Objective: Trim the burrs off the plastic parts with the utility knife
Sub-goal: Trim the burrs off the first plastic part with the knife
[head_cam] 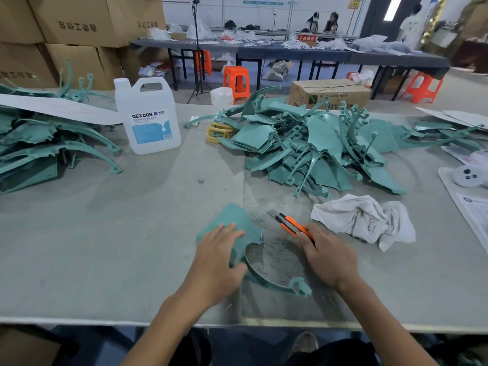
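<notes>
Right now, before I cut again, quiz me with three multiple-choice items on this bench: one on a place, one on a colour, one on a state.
1. Where does the rag lie?
A. left of the part
B. right of the knife
C. draped over the knife

2. What colour is the knife's body?
A. orange
B. blue
C. grey

3. What is the left hand doing?
A. gripping the knife
B. hanging idle
C. pressing flat on the part

Answers:
1 B: the rag sits crumpled just right of the knife.
2 A: the body is orange, with a black tip.
3 C: its fingers lie straight on the part, while the right hand holds the knife.
</notes>
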Tool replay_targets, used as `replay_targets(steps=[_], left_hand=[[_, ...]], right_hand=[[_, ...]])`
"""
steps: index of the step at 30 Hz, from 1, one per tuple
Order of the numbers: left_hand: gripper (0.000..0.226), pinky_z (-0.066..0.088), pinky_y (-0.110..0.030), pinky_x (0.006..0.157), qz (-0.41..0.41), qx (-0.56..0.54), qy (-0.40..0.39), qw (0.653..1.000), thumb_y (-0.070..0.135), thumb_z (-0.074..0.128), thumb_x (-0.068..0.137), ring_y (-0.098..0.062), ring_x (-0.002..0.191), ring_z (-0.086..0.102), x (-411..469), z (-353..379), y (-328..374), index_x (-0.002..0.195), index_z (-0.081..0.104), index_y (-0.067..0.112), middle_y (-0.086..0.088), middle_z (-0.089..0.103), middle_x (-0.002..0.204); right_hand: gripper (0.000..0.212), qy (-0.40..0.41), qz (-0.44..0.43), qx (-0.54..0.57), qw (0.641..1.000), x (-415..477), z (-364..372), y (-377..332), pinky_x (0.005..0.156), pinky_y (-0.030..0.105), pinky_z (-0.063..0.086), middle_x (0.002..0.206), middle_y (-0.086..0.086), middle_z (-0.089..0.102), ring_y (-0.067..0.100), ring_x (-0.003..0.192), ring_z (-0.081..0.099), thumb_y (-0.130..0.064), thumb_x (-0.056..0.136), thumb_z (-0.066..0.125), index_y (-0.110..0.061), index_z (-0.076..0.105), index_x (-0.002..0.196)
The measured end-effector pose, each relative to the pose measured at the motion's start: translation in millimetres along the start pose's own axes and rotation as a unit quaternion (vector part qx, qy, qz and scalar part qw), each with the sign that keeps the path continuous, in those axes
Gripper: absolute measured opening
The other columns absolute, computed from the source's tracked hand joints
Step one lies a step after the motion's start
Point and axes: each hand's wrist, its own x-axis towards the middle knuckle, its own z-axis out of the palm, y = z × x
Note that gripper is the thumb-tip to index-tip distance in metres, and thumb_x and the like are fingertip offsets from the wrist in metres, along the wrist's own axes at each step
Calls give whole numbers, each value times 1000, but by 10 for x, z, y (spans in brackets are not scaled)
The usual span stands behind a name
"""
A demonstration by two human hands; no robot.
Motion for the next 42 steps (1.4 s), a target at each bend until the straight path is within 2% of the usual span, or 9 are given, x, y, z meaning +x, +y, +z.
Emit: replay_targets(steps=[3, 5, 8, 12, 18, 24, 28, 32, 42], left_hand=[[109, -17, -39, 120, -26, 81, -126, 988, 65, 45, 68, -15, 146, -35, -192, 134, 73, 157, -13, 39, 4, -28, 163], [112, -15, -42, 121, -44, 107, -93, 989, 79, 40, 70, -16, 147, -34, -213, 224, 132, 154, -22, 38, 2, -30, 162], [89, 10, -41, 122, -39, 158, 28, 986, 71, 37, 88, -25, 153, 8, -137, 239, 245, 160, 9, 27, -7, 11, 166], [44, 45, -44, 106, 19, 96, 132, 986, 27, 62, 96, -33, 123, 54, 17, 196, 150, 134, 58, 3, -14, 59, 132], [46, 22, -19, 114, 28, 22, 113, 993, 36, 44, 104, -15, 136, 37, 161, 72, -179, 142, 53, 12, -3, 50, 144], [40, 30, -32, 118, 4, -14, 141, 990, 34, 48, 103, -19, 142, 40, 72, 102, -269, 137, 60, 16, -2, 51, 148], [50, 29, -46, 116, -35, 85, 109, 990, 53, 30, 103, -30, 140, 29, 109, 48, -231, 135, 56, 26, -11, 40, 150], [60, 26, -42, 113, -45, 136, 81, 986, 57, 17, 100, -30, 137, 34, 89, 18, -183, 140, 53, 30, -11, 41, 150], [40, 28, -28, 101, 58, 117, 135, 982, 28, 41, 102, -21, 121, 45, 438, -112, -233, 131, 64, 12, -17, 63, 130]], right_hand=[[26, 76, 2, 3, 997, -87, 75, -21, 54, 30, 37, 96, -14, 59, 17, 69, 57, -56, 104, 26, -38, 44, 108], [23, 109, -1, 7, 994, -149, 117, -46, 51, 28, 35, 98, -11, 61, 17, 64, 54, -53, 104, 29, -37, 45, 111], [31, 130, -1, 18, 991, -193, 139, -59, 50, 27, 34, 102, -8, 64, 18, 63, 53, -53, 103, 30, -33, 50, 116], [30, 149, -9, 38, 988, -229, 117, -78, 46, 23, 25, 99, -10, 63, 13, 58, 46, -53, 103, 30, -35, 49, 116], [28, 157, -23, 13, 987, -242, 101, -97, 45, 20, 24, 97, -11, 63, 11, 62, 43, -50, 103, 36, -33, 53, 117], [28, 154, -42, 33, 987, -268, 97, -86, 50, 28, 36, 100, -8, 58, 18, 70, 57, -48, 102, 40, -29, 56, 115], [23, 165, -65, 50, 983, -292, 96, -98, 50, 28, 35, 97, -8, 57, 20, 69, 60, -45, 104, 45, -28, 57, 112], [21, 155, -59, 71, 984, -301, 130, -116, 54, 29, 37, 98, -9, 59, 21, 74, 61, -45, 105, 44, -29, 57, 111], [23, 168, -43, 129, 976, 43, 134, -237, 58, 34, 45, 95, -7, 64, 19, 78, 60, -35, 105, 51, -25, 63, 122]])
